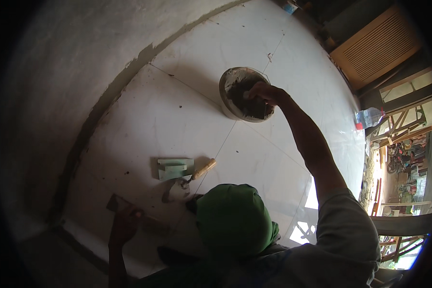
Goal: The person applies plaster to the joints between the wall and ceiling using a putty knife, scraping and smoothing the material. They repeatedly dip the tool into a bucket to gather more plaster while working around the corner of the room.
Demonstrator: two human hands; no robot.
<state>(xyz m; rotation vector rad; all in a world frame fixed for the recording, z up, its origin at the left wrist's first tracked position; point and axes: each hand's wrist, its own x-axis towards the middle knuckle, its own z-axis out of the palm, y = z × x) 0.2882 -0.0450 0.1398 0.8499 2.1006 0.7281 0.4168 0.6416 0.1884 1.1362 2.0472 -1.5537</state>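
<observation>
Neither of my hands is in view. Just below me, a co-worker in a green cap (233, 216) and grey shirt bends over white floor tiles (211, 43). The co-worker's right hand (263, 92) reaches into a bucket (230, 110) of grey paste, gripping something I cannot make out. Their left hand (125, 221), at the lower left, is on a dark flat tool (114, 204), dimly seen in shadow. Between these hands lie a pale green float (168, 169) and a paste-smeared trowel (201, 169) with a wooden handle.
A grey plastered wall (53, 86) curves along the left. A clear plastic bottle (369, 117) is at the floor's right edge. Beyond it are a slatted wooden panel (374, 45) and an opening onto timber framing, a motorbike (393, 161) and clutter.
</observation>
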